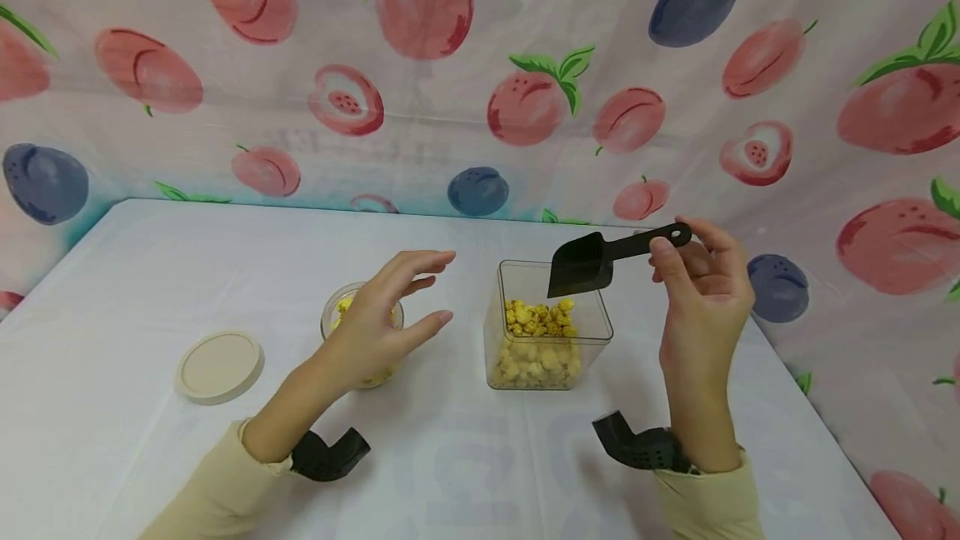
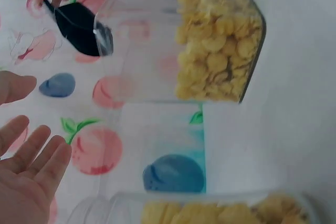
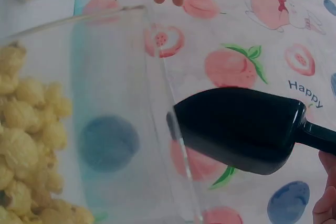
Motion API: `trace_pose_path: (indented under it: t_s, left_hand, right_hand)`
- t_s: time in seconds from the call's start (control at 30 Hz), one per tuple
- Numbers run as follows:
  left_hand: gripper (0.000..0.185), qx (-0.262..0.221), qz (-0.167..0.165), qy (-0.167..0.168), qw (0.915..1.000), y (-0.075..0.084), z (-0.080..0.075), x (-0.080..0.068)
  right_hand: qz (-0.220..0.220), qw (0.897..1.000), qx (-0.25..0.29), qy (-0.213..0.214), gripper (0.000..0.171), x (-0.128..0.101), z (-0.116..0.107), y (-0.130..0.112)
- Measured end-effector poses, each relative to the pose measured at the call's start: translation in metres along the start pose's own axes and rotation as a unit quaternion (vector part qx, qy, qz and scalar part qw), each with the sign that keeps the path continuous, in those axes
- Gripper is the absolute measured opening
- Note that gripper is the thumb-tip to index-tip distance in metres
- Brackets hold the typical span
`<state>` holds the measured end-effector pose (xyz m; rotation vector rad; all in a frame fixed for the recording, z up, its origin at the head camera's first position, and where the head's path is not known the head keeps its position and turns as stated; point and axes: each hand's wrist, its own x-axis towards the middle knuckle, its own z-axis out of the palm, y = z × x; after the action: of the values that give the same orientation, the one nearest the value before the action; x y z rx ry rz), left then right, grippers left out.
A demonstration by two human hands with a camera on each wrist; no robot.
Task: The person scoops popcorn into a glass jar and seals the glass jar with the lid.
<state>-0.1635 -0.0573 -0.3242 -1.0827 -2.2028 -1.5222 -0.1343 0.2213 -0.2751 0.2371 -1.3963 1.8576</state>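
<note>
The light, stiff black scoop (image 1: 581, 263) is pinched by its handle end in the right hand (image 1: 701, 290), over the clear container (image 1: 547, 332); the left hand (image 1: 378, 319) hovers open, holding nothing.

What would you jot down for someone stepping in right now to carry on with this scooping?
Left hand: open, fingers spread, hovering over the round jar; holds nothing.
Right hand: pinches the handle of the black scoop, its bowl above the square container.
The container is part-filled with yellow snack pieces; the jar holds some too.
Lid lies off, left of the jar.
Whether the scoop is loaded can't be told.
</note>
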Motion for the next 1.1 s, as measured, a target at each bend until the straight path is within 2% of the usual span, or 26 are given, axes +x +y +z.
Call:
trace_pose_path:
  t_s: [0.2, 0.27, 0.47, 0.67, 0.83, 0.93, 1.0, 1.1]
  left_hand:
    - [0.055, -0.036, -0.040, -0.012, 0.9985, 0.000, 0.022, -0.002]
    - [0.054, -0.057, -0.061, -0.017, 0.9963, -0.002, 0.030, -0.003]
    - [0.053, -0.125, -0.132, -0.025, 0.9830, -0.010, 0.052, -0.007]
    - [0.057, -0.171, -0.157, -0.022, 0.9725, -0.016, 0.066, -0.010]
    - [0.058, -0.198, -0.172, -0.019, 0.9650, -0.018, 0.071, -0.012]
    - [0.059, -0.200, -0.175, -0.021, 0.9639, -0.019, 0.073, -0.013]
    - [0.059, -0.197, -0.178, -0.021, 0.9638, -0.020, 0.074, -0.013]
    - [0.059, -0.193, -0.178, -0.022, 0.9647, -0.021, 0.075, -0.013]
  right_hand:
    - [-0.035, 0.996, -0.055, -0.053, 0.031, -0.002, -0.003, 0.005]
    - [-0.047, 0.992, -0.092, -0.070, 0.032, -0.002, -0.004, 0.007]
    - [-0.084, 0.962, -0.236, -0.108, 0.031, -0.003, -0.003, 0.014]
    - [-0.116, 0.927, -0.331, -0.136, 0.030, -0.006, -0.001, 0.023]
    - [-0.149, 0.901, -0.374, -0.160, 0.030, -0.009, 0.001, 0.033]
    - [-0.164, 0.889, -0.388, -0.179, 0.030, -0.011, 0.003, 0.038]
    - [-0.170, 0.884, -0.393, -0.187, 0.030, -0.013, 0.004, 0.040]
    - [-0.172, 0.882, -0.397, -0.189, 0.031, -0.014, 0.005, 0.042]
